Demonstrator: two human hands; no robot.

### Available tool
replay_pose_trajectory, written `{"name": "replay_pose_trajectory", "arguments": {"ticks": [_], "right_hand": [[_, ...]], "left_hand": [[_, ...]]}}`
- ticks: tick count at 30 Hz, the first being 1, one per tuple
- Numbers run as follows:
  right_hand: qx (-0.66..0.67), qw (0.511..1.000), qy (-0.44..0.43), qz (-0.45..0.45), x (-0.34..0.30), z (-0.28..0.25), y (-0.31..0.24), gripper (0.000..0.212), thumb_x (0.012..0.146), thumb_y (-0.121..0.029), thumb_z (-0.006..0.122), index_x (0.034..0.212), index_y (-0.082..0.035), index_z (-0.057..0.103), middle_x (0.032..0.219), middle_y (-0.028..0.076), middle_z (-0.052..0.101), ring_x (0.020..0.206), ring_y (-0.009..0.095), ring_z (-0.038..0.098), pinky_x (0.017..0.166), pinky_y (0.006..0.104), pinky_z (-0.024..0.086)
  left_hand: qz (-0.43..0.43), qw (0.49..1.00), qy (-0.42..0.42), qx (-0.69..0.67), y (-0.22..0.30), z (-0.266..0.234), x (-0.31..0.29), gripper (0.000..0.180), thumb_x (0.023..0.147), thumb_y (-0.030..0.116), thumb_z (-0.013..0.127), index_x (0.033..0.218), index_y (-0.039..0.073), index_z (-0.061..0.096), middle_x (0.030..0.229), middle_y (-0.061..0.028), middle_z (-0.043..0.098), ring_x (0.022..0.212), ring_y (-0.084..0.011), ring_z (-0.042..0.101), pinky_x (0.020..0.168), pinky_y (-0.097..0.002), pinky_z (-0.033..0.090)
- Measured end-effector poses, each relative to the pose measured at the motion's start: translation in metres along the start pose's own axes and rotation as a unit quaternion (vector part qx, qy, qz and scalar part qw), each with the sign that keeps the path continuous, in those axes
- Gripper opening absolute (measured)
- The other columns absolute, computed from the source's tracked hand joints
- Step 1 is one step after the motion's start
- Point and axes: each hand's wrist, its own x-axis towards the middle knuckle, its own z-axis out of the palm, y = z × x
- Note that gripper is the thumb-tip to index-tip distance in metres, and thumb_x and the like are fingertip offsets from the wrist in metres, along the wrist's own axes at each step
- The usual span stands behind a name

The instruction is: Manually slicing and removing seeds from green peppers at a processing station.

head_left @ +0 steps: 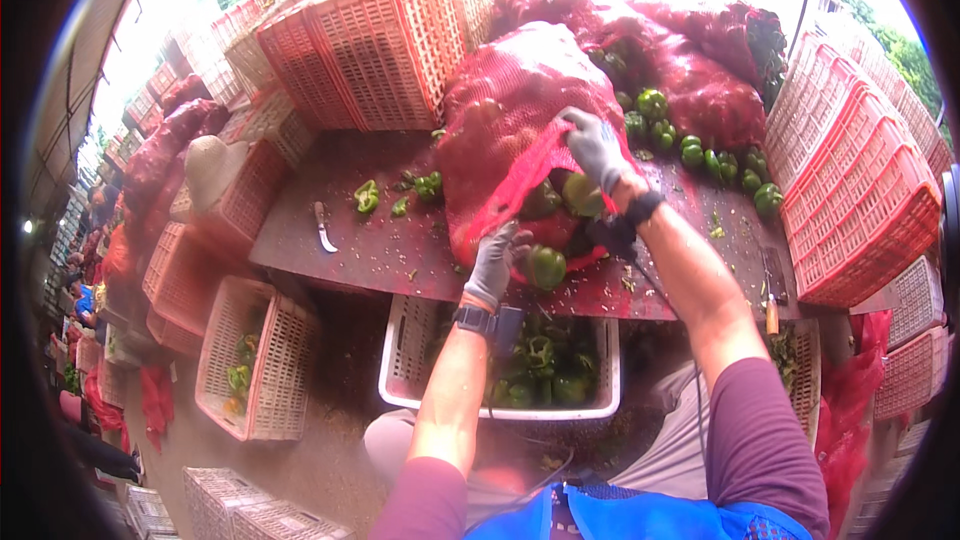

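A large red mesh sack (pixel 530 75) of green bell peppers stands on the table in front of me, its mouth open toward me. My right hand (pixel 595 148), in a grey glove, is closed on the upper edge of the mouth. Lower down at the left, my left hand (pixel 490 265), also gloved, is closed on the mesh edge near the table front. Between my hands peppers show in the opening, and one green bell pepper (pixel 546 267) lies at the lower lip. Below the table edge a white crate (pixel 398 360) holds several green peppers (pixel 545 370).
On the dark table (pixel 385 250) lie a curved knife (pixel 324 228), pepper pieces (pixel 367 196) and a wooden-handled tool (pixel 772 315). More full sacks (pixel 700 90) and loose peppers (pixel 720 165) are behind. Stacked crates flank the table left (pixel 370 50) and right (pixel 850 200); another crate (pixel 270 365) stands lower left.
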Motion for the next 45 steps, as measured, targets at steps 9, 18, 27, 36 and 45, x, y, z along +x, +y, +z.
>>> {"name": "replay_pose_trajectory", "arguments": {"ticks": [9,18,27,36,45], "right_hand": [[-0.209,0.953,-0.213,0.046,-0.028,-0.039,0.060,0.037,0.088,-0.022,0.061,0.121,-0.012,0.075,0.119,0.018,0.074,0.115,0.036,0.069,0.101,0.0445,0.052],[-0.080,0.948,-0.283,0.124,-0.094,-0.075,0.112,0.066,0.081,-0.035,0.077,0.138,-0.006,0.061,0.130,0.020,0.069,0.121,0.033,0.066,0.105,0.0401,0.050],[-0.095,0.962,-0.173,0.189,-0.207,-0.166,0.147,0.048,0.090,-0.040,0.069,0.125,-0.007,0.069,0.120,0.019,0.073,0.114,0.032,0.070,0.098,0.0414,0.053],[-0.435,0.795,-0.111,0.408,-0.332,-0.254,0.263,0.065,0.089,-0.046,0.068,0.142,-0.013,0.053,0.134,0.023,0.063,0.124,0.041,0.063,0.103,0.0511,0.051],[-0.349,0.833,-0.060,0.425,-0.343,-0.266,0.344,0.072,0.085,-0.030,0.064,0.151,-0.013,0.044,0.127,0.030,0.067,0.117,0.043,0.067,0.098,0.0515,0.053]], "left_hand": [[-0.055,0.637,-0.051,0.767,-0.026,0.075,-0.027,0.099,0.080,0.047,0.081,0.160,0.018,0.031,0.146,-0.0205,0.051,0.133,-0.0389,0.055,0.109,-0.0507,0.046],[0.123,0.732,0.040,0.669,-0.056,0.108,-0.014,0.095,0.076,0.054,0.083,0.150,0.011,0.043,0.145,-0.0216,0.055,0.134,-0.0413,0.054,0.112,-0.0524,0.043],[0.170,0.696,-0.032,0.697,-0.051,0.127,0.004,0.067,0.071,0.039,0.086,0.125,0.007,0.062,0.115,-0.0206,0.066,0.113,-0.0384,0.062,0.098,-0.0489,0.050],[0.318,0.739,-0.081,0.588,-0.134,0.213,-0.073,0.083,0.069,0.026,0.093,0.139,0.006,0.052,0.128,-0.0212,0.055,0.122,-0.0412,0.055,0.105,-0.0492,0.048],[0.211,0.735,-0.063,0.642,-0.218,0.225,-0.014,0.081,0.081,0.034,0.082,0.149,0.012,0.043,0.147,-0.0202,0.047,0.133,-0.0414,0.049,0.111,-0.0507,0.041]]}}
